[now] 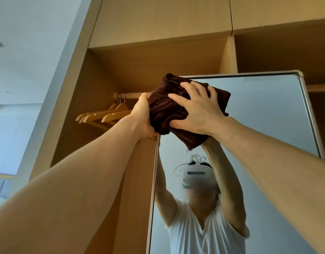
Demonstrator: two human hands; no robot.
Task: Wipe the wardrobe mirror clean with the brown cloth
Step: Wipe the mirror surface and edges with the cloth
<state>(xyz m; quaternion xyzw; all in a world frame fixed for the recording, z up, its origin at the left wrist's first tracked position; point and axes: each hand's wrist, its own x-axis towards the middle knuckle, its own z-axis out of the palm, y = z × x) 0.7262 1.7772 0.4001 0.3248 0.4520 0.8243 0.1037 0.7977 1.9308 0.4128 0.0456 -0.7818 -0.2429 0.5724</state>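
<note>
The tall wardrobe mirror (268, 125) with a thin metal frame stands in front of me, seen from below. A bunched dark brown cloth (165, 107) covers its top left corner. My right hand (198, 109) lies spread flat on the cloth and presses it against the glass. My left hand (143, 116) holds the mirror's left edge just beside and behind the cloth; its fingers are hidden behind the frame and cloth. Both my arms are stretched upward.
Behind the mirror is an open wooden wardrobe (139, 66) with a hanging rail (128, 95) and several wooden hangers (105, 115) at the left. Closed upper cabinet doors (158, 17) sit above. The mirror reflects a person in a white shirt with raised arms.
</note>
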